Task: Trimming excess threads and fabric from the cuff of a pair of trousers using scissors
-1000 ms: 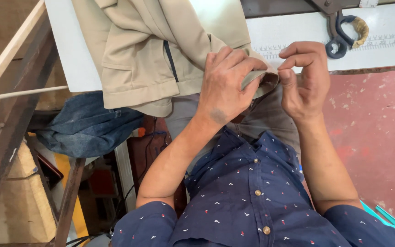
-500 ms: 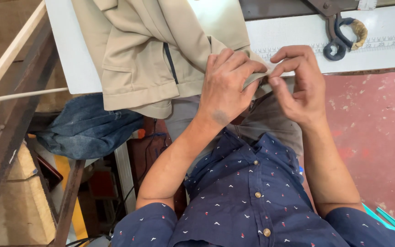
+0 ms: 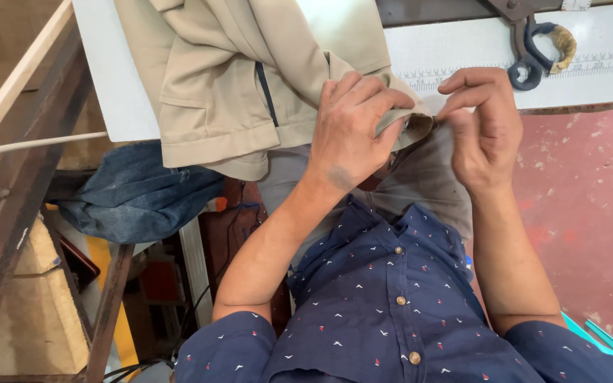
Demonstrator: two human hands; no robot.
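Note:
A beige garment [image 3: 250, 78] lies over the edge of a white table [image 3: 462, 64] and hangs toward my lap. My left hand [image 3: 352, 131] grips a folded edge of that garment, fingers curled over the cloth. My right hand [image 3: 484, 128] is just to its right, thumb and forefinger pinched together at the garment's corner; whatever they pinch is too small to make out. Both hands almost touch. My dark blue patterned shirt [image 3: 391, 312] fills the lower part of the view.
Large black scissors [image 3: 533, 50] lie at the table's far edge, by a printed ruler strip. A blue denim bundle [image 3: 136, 198] sits below the table at left. A wooden frame [image 3: 15, 142] runs along the left side. Red floor [image 3: 590, 206] shows at right.
My right hand has dropped closer to the garment's corner and its fingers have pinched tighter. My left hand keeps its grip and has hardly moved.

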